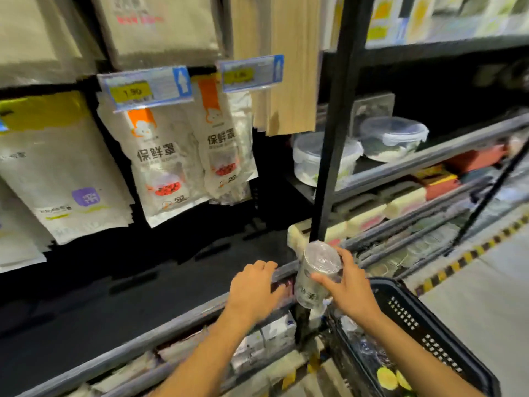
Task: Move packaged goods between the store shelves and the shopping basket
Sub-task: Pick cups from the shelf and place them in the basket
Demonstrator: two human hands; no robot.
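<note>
Beside black perforated basket [412, 316], right hand [350, 290] gripping clear cylindrical plastic pack [317, 270]; left hand [254, 287] spread loosely on grey shelf rail [171, 326]

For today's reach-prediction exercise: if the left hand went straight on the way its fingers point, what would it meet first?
Probably the clear cylindrical pack that the right hand grips: the left hand points up and right toward it, over the grey shelf rail. Depth is unclear, so it might miss.

Your left hand [253, 287] lies palm down, fingers a bit bent. Your right hand [350, 290] grips a clear round pack [320, 260].
</note>
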